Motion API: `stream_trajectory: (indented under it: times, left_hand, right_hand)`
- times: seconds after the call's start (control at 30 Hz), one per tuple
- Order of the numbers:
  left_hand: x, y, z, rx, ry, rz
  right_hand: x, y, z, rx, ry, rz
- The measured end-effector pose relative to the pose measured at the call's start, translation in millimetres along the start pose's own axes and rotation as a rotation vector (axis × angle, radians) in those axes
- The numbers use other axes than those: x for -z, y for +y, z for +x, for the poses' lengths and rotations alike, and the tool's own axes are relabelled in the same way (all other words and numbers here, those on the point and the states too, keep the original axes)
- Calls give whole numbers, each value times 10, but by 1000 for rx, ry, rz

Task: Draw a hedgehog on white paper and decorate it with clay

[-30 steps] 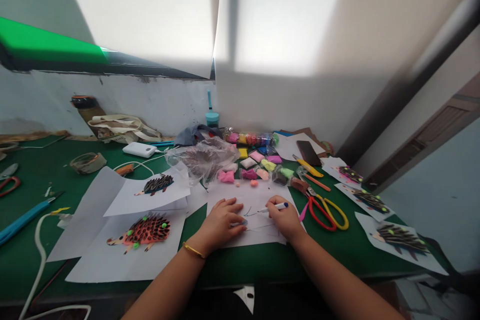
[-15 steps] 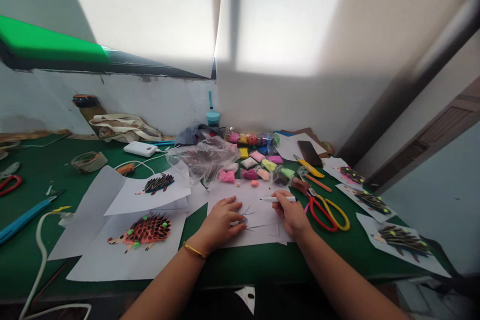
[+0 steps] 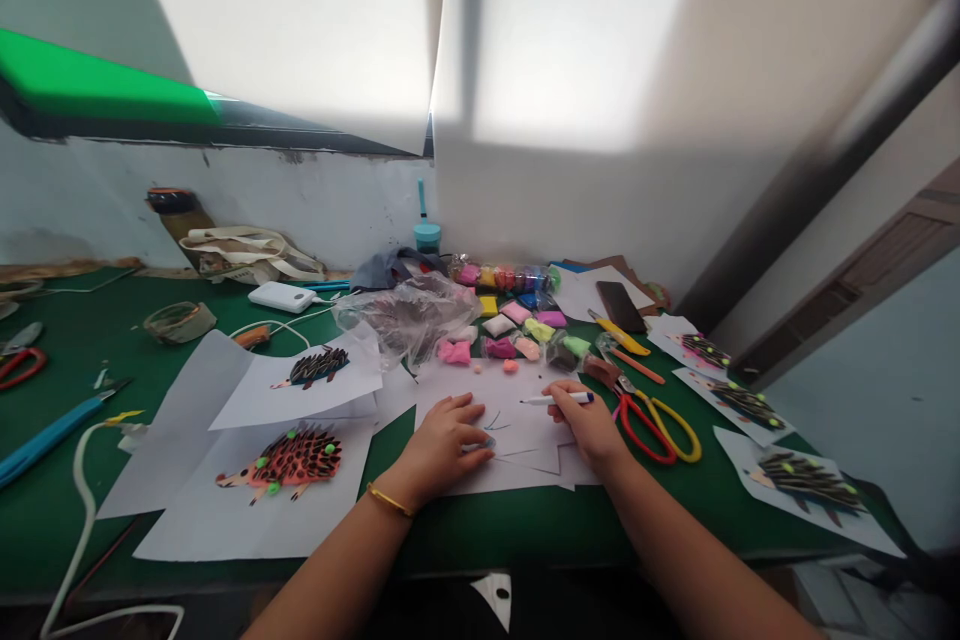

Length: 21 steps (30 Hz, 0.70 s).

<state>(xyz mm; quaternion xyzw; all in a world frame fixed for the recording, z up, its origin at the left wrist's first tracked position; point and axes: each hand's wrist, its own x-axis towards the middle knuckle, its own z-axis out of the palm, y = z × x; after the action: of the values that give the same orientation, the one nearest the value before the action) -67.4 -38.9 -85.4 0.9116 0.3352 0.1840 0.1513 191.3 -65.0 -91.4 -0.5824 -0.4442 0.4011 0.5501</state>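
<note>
A green table (image 3: 525,530) carries a white sheet of paper (image 3: 517,390), and the left hand (image 3: 446,442) lies flat on that paper with fingers spread. At the paper's right edge the right hand (image 3: 589,425) grips a white marker (image 3: 559,399); its long axis runs nearly level, tip pointing left over the paper, with red-and-yellow scissors (image 3: 660,425) just right of the paper

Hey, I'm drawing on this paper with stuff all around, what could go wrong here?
The uncapped white marker in your right hand lies low over the white sheet and might leave stray marks. The red and yellow scissors lie just beside that hand; a sweep could knock them. Your left hand may smudge the drawn lines.
</note>
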Motion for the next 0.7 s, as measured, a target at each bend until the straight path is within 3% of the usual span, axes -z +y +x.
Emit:
stream_trajectory:
  times: [0.47,0.7]
  left_hand:
    - [5,12,6,-5,-10,1]
    - [-18,-8,-2,10,-8,-1]
  right_hand:
    - [-45,-67,-144,81,-81,-372]
    - [-123,-144,-162,156,-127,-355]
